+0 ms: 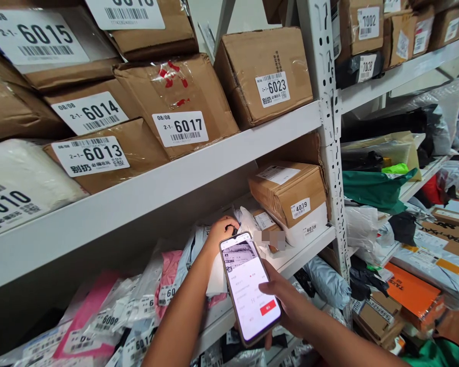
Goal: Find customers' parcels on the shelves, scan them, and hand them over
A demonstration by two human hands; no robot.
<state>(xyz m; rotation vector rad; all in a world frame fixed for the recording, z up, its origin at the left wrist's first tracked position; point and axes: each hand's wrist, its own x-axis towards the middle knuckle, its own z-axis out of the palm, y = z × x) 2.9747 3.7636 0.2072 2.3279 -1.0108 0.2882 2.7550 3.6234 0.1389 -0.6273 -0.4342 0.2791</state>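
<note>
My right hand [285,298] is wrapped around a smartphone [250,290], its thumb over the lit screen. The screen shows a camera picture at the top and a red button near the bottom. Behind the phone, my left hand [222,232] reaches onto the middle shelf, its fingers curled on a white parcel [216,275] among bagged packages. The phone hides part of that parcel, and the fingertips are hard to make out. Bright light falls around this hand. Right of it lie a small brown box [265,221] and a larger carton labelled 4039 [290,191].
An upper shelf beam [156,188] crosses above my arms, with labelled cartons such as 6017 [187,109] and 6023 [270,76]. A white perforated upright [331,153] stands at the right. Bagged parcels [110,318] crowd the lower left. More parcels fill the rack beyond, including an orange box [413,295].
</note>
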